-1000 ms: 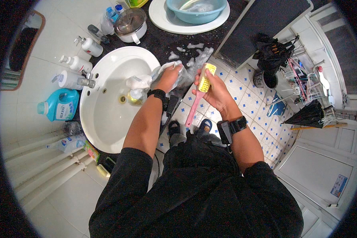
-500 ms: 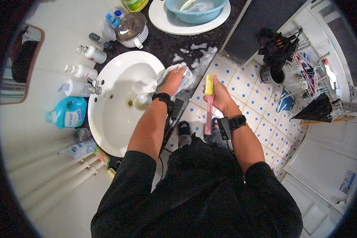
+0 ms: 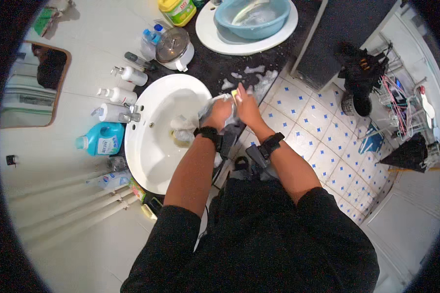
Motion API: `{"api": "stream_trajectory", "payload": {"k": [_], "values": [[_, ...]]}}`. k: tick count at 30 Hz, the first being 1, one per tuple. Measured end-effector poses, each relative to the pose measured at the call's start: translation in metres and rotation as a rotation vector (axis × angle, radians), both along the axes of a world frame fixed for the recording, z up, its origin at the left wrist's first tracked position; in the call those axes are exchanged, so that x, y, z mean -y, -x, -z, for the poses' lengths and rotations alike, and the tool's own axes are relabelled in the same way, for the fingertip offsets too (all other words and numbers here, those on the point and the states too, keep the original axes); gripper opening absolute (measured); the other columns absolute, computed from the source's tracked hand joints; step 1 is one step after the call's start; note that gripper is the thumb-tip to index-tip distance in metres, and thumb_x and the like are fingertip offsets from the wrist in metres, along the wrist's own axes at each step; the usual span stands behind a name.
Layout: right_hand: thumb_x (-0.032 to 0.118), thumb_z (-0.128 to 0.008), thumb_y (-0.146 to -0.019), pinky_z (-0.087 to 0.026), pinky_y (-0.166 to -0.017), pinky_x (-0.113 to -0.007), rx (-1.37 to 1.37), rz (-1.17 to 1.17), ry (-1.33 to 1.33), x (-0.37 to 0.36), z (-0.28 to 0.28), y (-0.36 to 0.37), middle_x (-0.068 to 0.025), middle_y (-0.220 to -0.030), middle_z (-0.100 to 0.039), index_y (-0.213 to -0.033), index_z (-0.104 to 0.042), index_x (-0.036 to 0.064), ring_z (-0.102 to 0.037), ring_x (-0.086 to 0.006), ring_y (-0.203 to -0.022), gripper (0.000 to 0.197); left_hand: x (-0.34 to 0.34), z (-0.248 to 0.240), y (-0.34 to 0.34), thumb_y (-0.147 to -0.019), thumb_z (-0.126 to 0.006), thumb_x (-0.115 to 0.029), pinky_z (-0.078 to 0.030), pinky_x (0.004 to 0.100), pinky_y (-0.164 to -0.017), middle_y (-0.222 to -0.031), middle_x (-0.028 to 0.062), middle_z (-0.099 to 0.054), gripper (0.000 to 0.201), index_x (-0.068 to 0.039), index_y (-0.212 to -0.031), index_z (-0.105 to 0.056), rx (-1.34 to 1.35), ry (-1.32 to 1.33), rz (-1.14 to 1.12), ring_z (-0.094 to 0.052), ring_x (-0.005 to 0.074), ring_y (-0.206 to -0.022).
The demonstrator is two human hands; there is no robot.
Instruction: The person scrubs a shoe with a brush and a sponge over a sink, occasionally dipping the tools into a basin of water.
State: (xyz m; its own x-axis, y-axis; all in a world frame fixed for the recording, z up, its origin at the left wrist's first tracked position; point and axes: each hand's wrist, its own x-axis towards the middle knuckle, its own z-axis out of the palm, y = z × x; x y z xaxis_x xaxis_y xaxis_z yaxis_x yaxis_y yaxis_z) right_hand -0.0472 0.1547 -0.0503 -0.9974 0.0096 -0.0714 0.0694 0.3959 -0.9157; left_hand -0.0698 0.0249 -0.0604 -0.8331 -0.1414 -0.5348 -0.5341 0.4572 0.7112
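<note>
A wet, whitish soapy piece (image 3: 206, 108) that looks like fabric lies at the sink's right edge, partly on the dark counter. My left hand (image 3: 219, 115) is closed on it; its exact kind is hard to make out. My right hand (image 3: 247, 108) grips a scrubbing brush (image 3: 234, 94), held against the right side of the piece. Only a bit of the brush's yellow head shows; its pink handle is hidden behind my hand and wrist. More wet whitish material (image 3: 183, 129) lies in the white sink (image 3: 151, 168), with something yellowish beneath it.
Foam (image 3: 264, 83) spreads on the dark counter beyond my hands. Behind it, a blue basin (image 3: 252, 22) sits on a second white sink. Pump bottles (image 3: 117, 95), a blue detergent jug (image 3: 102, 139) and a lidded pot (image 3: 175, 49) line the wall side. Tiled floor (image 3: 308, 132) lies right.
My right hand has moved left and up with the brush, from over the floor to the soapy piece beside my left hand. The whole view has shifted slightly.
</note>
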Motion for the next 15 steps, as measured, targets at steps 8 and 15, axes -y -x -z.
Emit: {"api": "stream_trajectory", "payload": {"k": [8, 15], "values": [[0.022, -0.046, -0.093, -0.045, -0.081, -0.05, -0.072, -0.094, -0.229, -0.007, -0.005, -0.005, -0.0276, -0.11, -0.052, -0.138, -0.034, 0.0083, -0.054, -0.046, -0.095, 0.048, -0.005, -0.009, -0.019, -0.094, -0.049, -0.029, -0.043, 0.0313, -0.084, -0.109, 0.0135, -0.06, 0.046, 0.009, -0.119, -0.051, -0.182, -0.183, -0.049, -0.054, 0.0174, -0.095], [0.016, -0.048, -0.091, -0.046, -0.08, -0.051, -0.212, -0.15, -0.207, -0.003, 0.006, -0.006, -0.0281, -0.109, -0.052, -0.133, -0.037, 0.0049, -0.054, -0.0471, -0.095, 0.045, -0.002, -0.022, -0.024, -0.095, -0.048, -0.032, -0.042, 0.0324, -0.091, -0.117, 0.017, -0.058, 0.049, 0.008, -0.122, -0.05, -0.203, -0.16, 0.001, -0.055, 0.0218, -0.104]]}}
